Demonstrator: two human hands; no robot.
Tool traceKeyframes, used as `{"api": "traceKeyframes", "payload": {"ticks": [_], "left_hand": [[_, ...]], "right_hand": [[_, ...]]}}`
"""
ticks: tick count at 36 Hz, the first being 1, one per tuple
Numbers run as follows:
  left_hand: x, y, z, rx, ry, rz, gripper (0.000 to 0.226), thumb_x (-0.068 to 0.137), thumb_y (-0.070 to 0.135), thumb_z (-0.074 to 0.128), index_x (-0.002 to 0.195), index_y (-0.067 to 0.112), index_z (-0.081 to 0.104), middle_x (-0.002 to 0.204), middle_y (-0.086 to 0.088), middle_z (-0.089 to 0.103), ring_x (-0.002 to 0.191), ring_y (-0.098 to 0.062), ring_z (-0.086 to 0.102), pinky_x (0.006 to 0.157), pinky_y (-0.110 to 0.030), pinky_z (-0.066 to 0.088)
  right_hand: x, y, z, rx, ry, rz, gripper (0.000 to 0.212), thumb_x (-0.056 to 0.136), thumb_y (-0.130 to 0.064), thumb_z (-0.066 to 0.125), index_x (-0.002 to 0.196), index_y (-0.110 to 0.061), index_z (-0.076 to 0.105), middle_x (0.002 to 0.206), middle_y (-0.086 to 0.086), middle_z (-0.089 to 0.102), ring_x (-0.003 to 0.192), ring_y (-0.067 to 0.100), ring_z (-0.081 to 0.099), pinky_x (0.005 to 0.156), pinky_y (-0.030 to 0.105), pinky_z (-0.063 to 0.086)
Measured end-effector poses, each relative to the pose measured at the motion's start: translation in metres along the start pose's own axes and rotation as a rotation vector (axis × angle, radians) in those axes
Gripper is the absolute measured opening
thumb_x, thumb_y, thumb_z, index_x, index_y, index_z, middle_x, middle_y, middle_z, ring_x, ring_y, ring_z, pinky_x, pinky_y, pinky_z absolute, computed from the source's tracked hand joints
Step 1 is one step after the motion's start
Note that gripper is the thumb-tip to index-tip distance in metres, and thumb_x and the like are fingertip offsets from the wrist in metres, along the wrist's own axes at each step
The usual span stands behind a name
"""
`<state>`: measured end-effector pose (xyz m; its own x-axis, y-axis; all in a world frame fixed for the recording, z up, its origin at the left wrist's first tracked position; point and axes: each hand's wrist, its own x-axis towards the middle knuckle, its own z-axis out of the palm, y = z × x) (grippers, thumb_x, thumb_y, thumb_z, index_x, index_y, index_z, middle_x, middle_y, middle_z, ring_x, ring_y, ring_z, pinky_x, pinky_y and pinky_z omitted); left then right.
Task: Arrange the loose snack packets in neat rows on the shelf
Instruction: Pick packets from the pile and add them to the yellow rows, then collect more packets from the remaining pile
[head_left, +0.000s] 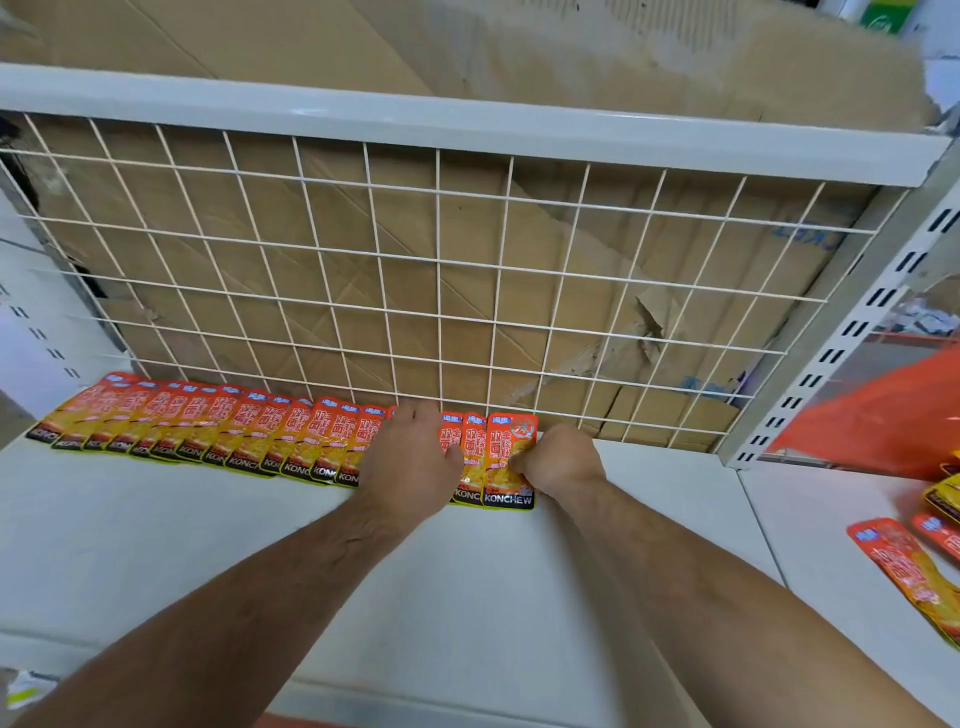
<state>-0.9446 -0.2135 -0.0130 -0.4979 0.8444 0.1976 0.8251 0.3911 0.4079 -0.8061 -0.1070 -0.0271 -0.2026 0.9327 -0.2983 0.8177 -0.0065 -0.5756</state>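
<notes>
A row of several orange-and-yellow snack packets (208, 431) lies overlapping along the back of the white shelf (156, 545), against the wire grid. My left hand (410, 457) rests flat on the packets near the row's right end and hides some of them. My right hand (558, 460) pinches the right edge of the last packet (506, 457), which lies on the shelf with its KONCHEW label facing me. More loose packets (904, 566) lie on the neighbouring shelf at the right.
A white wire grid panel (436, 270) backs the shelf, with flattened cardboard (467, 52) behind and above it. A slotted metal upright (852, 332) divides this shelf from the right one. An orange bag (893, 421) sits at the right edge.
</notes>
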Motion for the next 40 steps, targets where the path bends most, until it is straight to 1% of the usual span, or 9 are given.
{"api": "traceKeyframes", "payload": {"ticks": [8,13,19,22,25,27,29,33,40], "left_hand": [[-0.004,0.003,0.001,0.029,-0.013,-0.010,0.038,0.090,0.039,0.058,0.121,0.018,0.052,0.117,-0.002,0.054,0.107,-0.022,0.055,0.082,-0.034,0.048],[-0.005,0.001,0.001,0.037,-0.037,0.008,0.041,0.090,0.040,0.057,0.123,0.017,0.051,0.116,-0.004,0.055,0.107,-0.025,0.056,0.083,-0.035,0.048],[-0.007,0.003,0.004,0.068,-0.057,0.098,0.042,0.091,0.041,0.055,0.125,0.017,0.056,0.119,-0.004,0.058,0.112,-0.024,0.053,0.089,-0.035,0.046],[-0.006,0.006,0.007,0.097,-0.062,0.182,0.043,0.088,0.040,0.055,0.124,0.017,0.059,0.118,-0.005,0.061,0.109,-0.027,0.054,0.091,-0.037,0.046],[-0.006,0.012,0.011,0.103,-0.092,0.254,0.046,0.087,0.041,0.054,0.127,0.018,0.059,0.121,-0.003,0.062,0.113,-0.026,0.053,0.095,-0.038,0.045],[-0.006,0.018,0.015,0.111,-0.114,0.292,0.048,0.087,0.042,0.053,0.128,0.019,0.058,0.123,-0.001,0.061,0.116,-0.025,0.052,0.096,-0.038,0.044],[-0.008,0.026,0.020,0.115,-0.141,0.340,0.049,0.087,0.043,0.052,0.131,0.021,0.055,0.126,0.000,0.059,0.119,-0.024,0.049,0.097,-0.036,0.042],[-0.016,0.045,0.034,0.101,-0.198,0.446,0.050,0.087,0.046,0.051,0.132,0.024,0.052,0.131,0.002,0.055,0.123,-0.022,0.045,0.102,-0.034,0.037],[-0.037,0.096,0.051,0.061,-0.297,0.583,0.052,0.089,0.049,0.049,0.134,0.022,0.050,0.136,0.001,0.052,0.125,-0.024,0.044,0.104,-0.038,0.038]], "right_hand": [[-0.001,-0.003,0.001,-0.121,0.051,-0.012,0.028,0.077,-0.037,0.073,0.096,-0.019,0.064,0.098,0.000,0.068,0.091,0.023,0.067,0.068,0.028,0.046],[-0.002,0.001,0.000,-0.151,0.065,-0.046,0.034,0.075,-0.042,0.075,0.098,-0.018,0.066,0.097,0.001,0.069,0.090,0.024,0.067,0.071,0.029,0.050],[-0.007,0.002,-0.002,-0.155,0.067,-0.070,0.031,0.077,-0.043,0.072,0.094,-0.018,0.066,0.090,-0.001,0.068,0.080,0.022,0.064,0.066,0.027,0.046],[-0.015,0.005,-0.006,-0.167,0.092,-0.062,0.027,0.080,-0.046,0.068,0.082,-0.019,0.062,0.084,-0.002,0.065,0.077,0.022,0.061,0.065,0.027,0.045],[-0.027,0.012,-0.012,-0.192,0.150,-0.072,0.030,0.083,-0.047,0.063,0.097,-0.021,0.066,0.100,0.000,0.070,0.092,0.023,0.065,0.072,0.028,0.048],[-0.035,0.020,-0.016,-0.216,0.190,-0.103,0.034,0.085,-0.042,0.060,0.111,-0.020,0.065,0.112,0.000,0.067,0.105,0.023,0.063,0.076,0.029,0.046],[-0.045,0.032,-0.022,-0.284,0.233,-0.164,0.036,0.087,-0.041,0.056,0.115,-0.019,0.064,0.116,0.002,0.065,0.112,0.025,0.058,0.081,0.031,0.048],[-0.069,0.063,-0.033,-0.427,0.249,-0.195,0.042,0.087,-0.050,0.053,0.114,-0.018,0.061,0.116,0.003,0.061,0.114,0.028,0.051,0.087,0.034,0.049],[-0.108,0.121,-0.063,-0.445,0.322,-0.087,0.045,0.085,-0.057,0.051,0.110,-0.022,0.061,0.116,0.001,0.062,0.111,0.028,0.054,0.088,0.034,0.049]]}}
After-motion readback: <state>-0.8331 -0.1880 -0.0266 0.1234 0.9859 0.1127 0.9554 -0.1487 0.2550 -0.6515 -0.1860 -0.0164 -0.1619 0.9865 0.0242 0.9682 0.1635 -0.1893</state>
